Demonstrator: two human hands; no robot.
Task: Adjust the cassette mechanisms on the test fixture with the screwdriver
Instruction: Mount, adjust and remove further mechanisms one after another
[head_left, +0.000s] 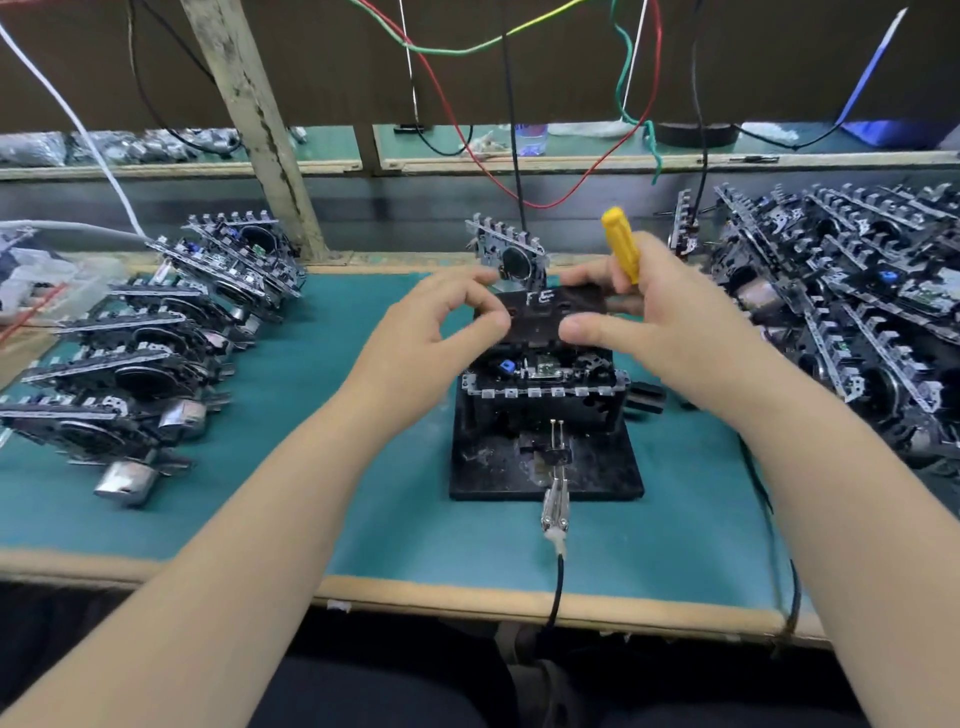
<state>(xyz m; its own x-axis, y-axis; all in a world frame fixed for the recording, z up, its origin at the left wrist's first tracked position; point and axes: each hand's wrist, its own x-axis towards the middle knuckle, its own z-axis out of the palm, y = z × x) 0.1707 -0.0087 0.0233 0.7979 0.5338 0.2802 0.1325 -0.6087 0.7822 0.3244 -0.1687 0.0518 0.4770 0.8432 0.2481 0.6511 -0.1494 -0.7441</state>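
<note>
Both forearms reach in from the near edge of the table (156, 514) and meet over the black test fixture (545, 457), which sits a little right of the middle of the green mat. A metal clip on a dark cable (555, 512) lies against the fixture's near side.

On the fixture sits a cassette mechanism (543, 374), and above it both hands hold a black cassette (540, 317) by its ends. Left hand (421, 332) pinches the left end between thumb and curled fingers. Right hand (670, 317) pinches the right end with thumb and forefinger, while its other fingers clamp the yellow screwdriver (621, 244), handle pointing up (the blade is hidden behind the hand).

More mechanisms lie in rows toward the left edge (156, 332) and in a heap (852, 291) at the right edge; one stands behind the fixture (506, 249).

I judge the cassette to be light, stiff plastic, best held by its short ends as now. The mechanisms look light but fragile, with thin stamped metal, small levers and exposed parts; take them by the frame edges.
</note>
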